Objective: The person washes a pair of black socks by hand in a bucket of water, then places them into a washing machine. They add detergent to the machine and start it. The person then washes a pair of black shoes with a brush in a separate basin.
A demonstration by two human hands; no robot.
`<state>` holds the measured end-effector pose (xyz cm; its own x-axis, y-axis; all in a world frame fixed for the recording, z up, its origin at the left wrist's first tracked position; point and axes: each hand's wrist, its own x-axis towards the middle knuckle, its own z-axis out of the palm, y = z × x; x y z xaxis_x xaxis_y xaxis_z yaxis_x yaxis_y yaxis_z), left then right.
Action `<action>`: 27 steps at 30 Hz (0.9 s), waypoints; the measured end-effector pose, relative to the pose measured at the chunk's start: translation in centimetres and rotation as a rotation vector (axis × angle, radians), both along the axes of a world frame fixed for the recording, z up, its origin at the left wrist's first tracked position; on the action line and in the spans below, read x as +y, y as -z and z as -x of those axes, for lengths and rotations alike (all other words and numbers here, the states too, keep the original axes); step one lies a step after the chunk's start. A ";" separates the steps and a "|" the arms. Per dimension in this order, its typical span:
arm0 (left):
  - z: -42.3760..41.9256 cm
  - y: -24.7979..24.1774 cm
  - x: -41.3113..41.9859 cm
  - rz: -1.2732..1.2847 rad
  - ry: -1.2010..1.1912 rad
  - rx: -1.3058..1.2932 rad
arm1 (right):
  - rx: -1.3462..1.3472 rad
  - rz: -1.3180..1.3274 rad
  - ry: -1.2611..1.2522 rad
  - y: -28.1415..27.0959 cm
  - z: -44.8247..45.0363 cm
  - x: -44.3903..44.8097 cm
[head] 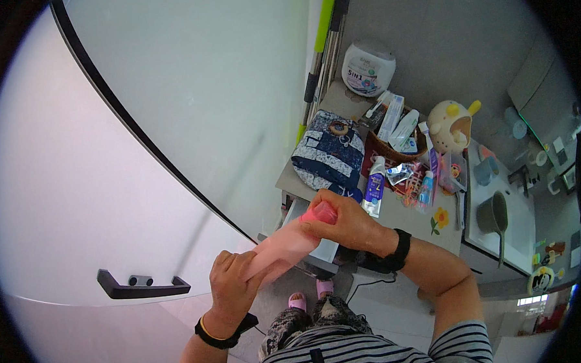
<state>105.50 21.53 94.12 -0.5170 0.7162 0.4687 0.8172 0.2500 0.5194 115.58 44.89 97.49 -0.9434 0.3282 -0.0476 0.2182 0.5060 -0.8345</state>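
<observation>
A long pink bottle (287, 248) is held slantwise in the air before me. My left hand (232, 284) grips its lower end, thumb along the side. Around the darker pink cap (325, 212) at the upper end, my right hand (348, 223) has its fingers closed. Whether the cap is loose cannot be seen. Beneath the bottle, a drawer (328, 252) of the cabinet is pulled out, its inside mostly hidden by the bottle and my right hand. A toothpaste tube (374, 187) lies on the countertop beyond my right hand, close to a blue patterned fabric bag (329, 150).
A wicker basket (397, 150) holds boxes and tubes. Behind stands a white tub (369, 68); to the right are a cream animal-shaped holder (449, 126) and a sink (511, 220) with a dipper (492, 214). A white door (125, 188) with a black handle (142, 285) fills the left.
</observation>
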 end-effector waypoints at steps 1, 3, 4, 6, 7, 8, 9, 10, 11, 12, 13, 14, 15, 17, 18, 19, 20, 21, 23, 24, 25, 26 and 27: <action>0.0 -0.1 0.0 0.008 0.007 -0.029 | 0.021 0.014 -0.005 0.1 0.0 0.0; 0.2 -0.5 -0.3 0.039 0.013 -0.094 | 0.061 0.021 -0.028 0.0 -0.1 -0.1; 0.2 -0.7 -0.5 0.033 0.020 -0.153 | 0.081 0.011 -0.047 -0.1 -0.2 -0.1; 0.4 -1.1 -0.8 0.051 0.011 -0.298 | 0.109 0.002 -0.081 -0.5 -0.6 -0.1; 0.5 -1.3 -1.0 0.063 0.015 -0.326 | 0.115 0.001 -0.099 -0.8 -0.9 -0.1; 0.7 -1.4 -1.1 0.082 0.015 -0.365 | 0.149 -0.006 -0.130 -1.0 -1.1 -0.1; 0.8 -1.5 -1.2 0.107 0.012 -0.401 | 0.155 -0.038 -0.162 -1.2 -1.2 -0.1; 0.9 -1.5 -1.3 0.104 0.014 -0.426 | 0.190 -0.077 -0.205 -1.4 -1.3 -0.1; 0.9 -1.4 -1.4 0.106 0.013 -0.447 | 0.224 -0.116 -0.248 -1.5 -1.4 -0.1; 0.9 -1.3 -1.4 0.117 0.005 -0.466 | 0.264 -0.148 -0.265 -1.6 -1.3 -0.1; 0.8 -1.1 -1.3 0.103 -0.012 -0.463 | 0.269 -0.100 -0.229 -1.6 -1.3 -0.1; 0.6 -0.9 -1.3 0.095 -0.037 -0.458 | 0.286 -0.067 -0.197 -1.5 -1.2 -0.1; 0.4 -0.7 -1.2 0.086 -0.076 -0.443 | 0.304 -0.025 -0.162 -1.3 -1.1 -0.1; -0.4 -0.1 -0.7 0.040 -0.054 -0.289 | 0.360 0.046 -0.029 -0.8 -1.0 -0.2; -0.7 0.2 -0.5 0.037 -0.055 -0.216 | 0.387 0.091 0.036 -0.5 -1.0 -0.3; -1.1 0.5 -0.3 -0.003 -0.040 -0.173 | 0.319 0.015 0.081 -0.1 -1.0 -0.3; -1.4 0.7 -0.1 -0.021 -0.024 -0.138 | 0.250 -0.057 0.128 0.2 -1.2 -0.4; -1.6 0.8 0.1 -0.045 -0.001 -0.101 | 0.175 -0.137 0.160 0.5 -1.3 -0.4; -1.8 0.9 0.4 -0.002 -0.011 -0.015 | 0.165 -0.095 0.202 1.2 -1.5 -0.3; -1.9 0.8 0.5 0.006 0.004 0.009 | 0.139 -0.066 0.227 1.4 -1.5 -0.3; -1.9 0.7 0.5 0.030 0.002 0.026 | 0.174 -0.075 0.213 1.7 -1.6 -0.2; -1.9 0.5 0.5 0.026 0.024 -0.033 | 0.196 -0.074 0.209 1.9 -1.7 -0.2; -1.8 0.3 0.4 0.040 0.031 -0.098 | 0.219 -0.073 0.205 2.0 -1.8 -0.2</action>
